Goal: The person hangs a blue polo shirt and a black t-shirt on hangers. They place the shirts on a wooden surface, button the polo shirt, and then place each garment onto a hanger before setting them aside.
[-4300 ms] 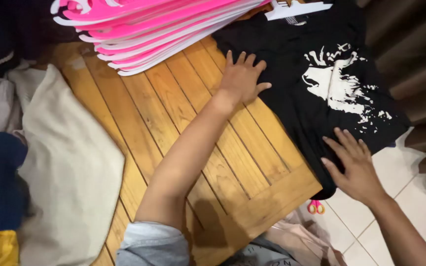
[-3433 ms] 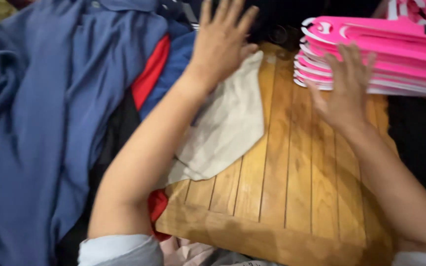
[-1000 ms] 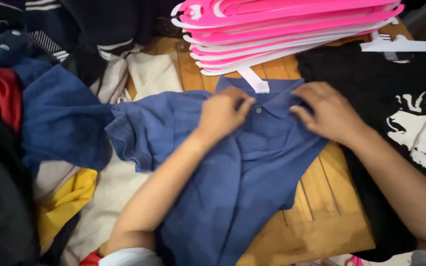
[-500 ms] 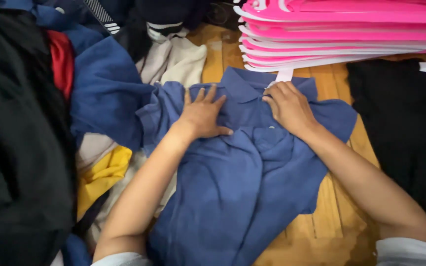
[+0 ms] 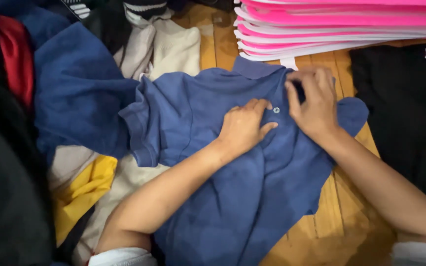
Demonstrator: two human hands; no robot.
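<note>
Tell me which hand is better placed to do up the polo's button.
Probably the right hand: its fingers sit at the collar opening just above the button of the polo. The left hand lies flat beside the button, pinning the fabric.

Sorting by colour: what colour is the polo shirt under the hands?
Dark blue polo shirt, with a small pale button; head view.

Single head-worn view, looking steeply down and forward from close range over a wooden table [image 5: 338, 216]; forearms enter from the bottom edge. Frame spans a clothing pile at left to hangers [image 5: 341, 24] at top right.
</note>
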